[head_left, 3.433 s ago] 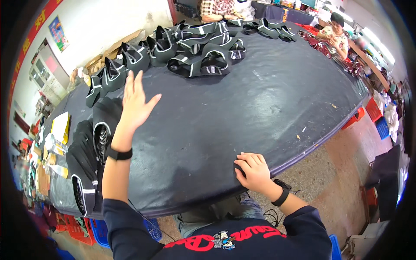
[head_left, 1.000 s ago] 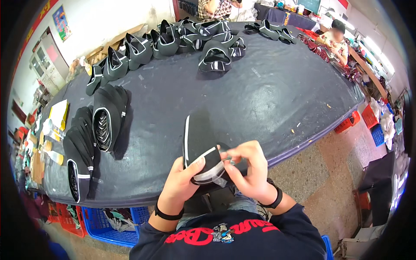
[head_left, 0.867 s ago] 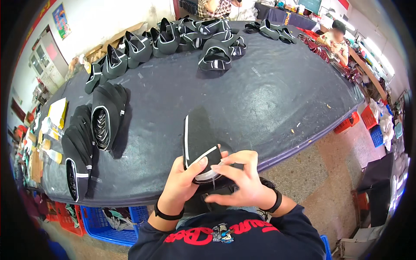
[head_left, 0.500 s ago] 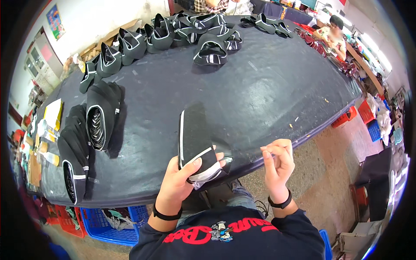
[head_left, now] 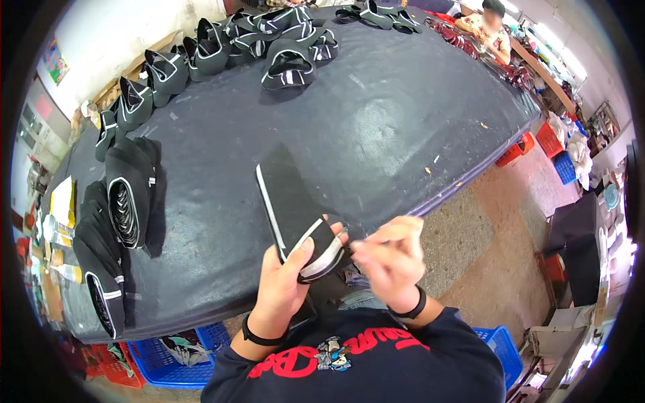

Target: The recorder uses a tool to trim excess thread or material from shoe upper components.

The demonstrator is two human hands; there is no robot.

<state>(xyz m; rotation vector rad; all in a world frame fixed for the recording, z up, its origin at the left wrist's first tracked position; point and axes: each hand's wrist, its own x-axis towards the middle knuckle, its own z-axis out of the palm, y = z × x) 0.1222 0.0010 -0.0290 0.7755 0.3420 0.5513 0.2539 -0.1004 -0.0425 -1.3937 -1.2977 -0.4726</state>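
A flat, folded black fabric piece with white edging [head_left: 289, 208] is gripped near its lower end by my left hand [head_left: 285, 275]. The thumb presses on top, and fingertips show at the far right edge. Its far end reaches out over the dark table, while the near end curves round with a broad white band. Close to that rounded end, on the right, is my right hand [head_left: 395, 258]. Motion smears its curled fingers, so whether they hold anything is unclear. A small gap seems to lie between them and the fabric.
The dark-covered table [head_left: 222, 181] carries two nested stacks of black pieces, the nearer stack [head_left: 127, 195] at left. Opened black pieces with white trim [head_left: 289, 67] line the far edge. Blue baskets [head_left: 171, 363] stand below. Another person [head_left: 487, 30] sits far right beside dark red items.
My right hand has moved left, close to the fabric piece's rounded end. The piece has tilted a little, and more of its white band shows. The whole view has shifted.
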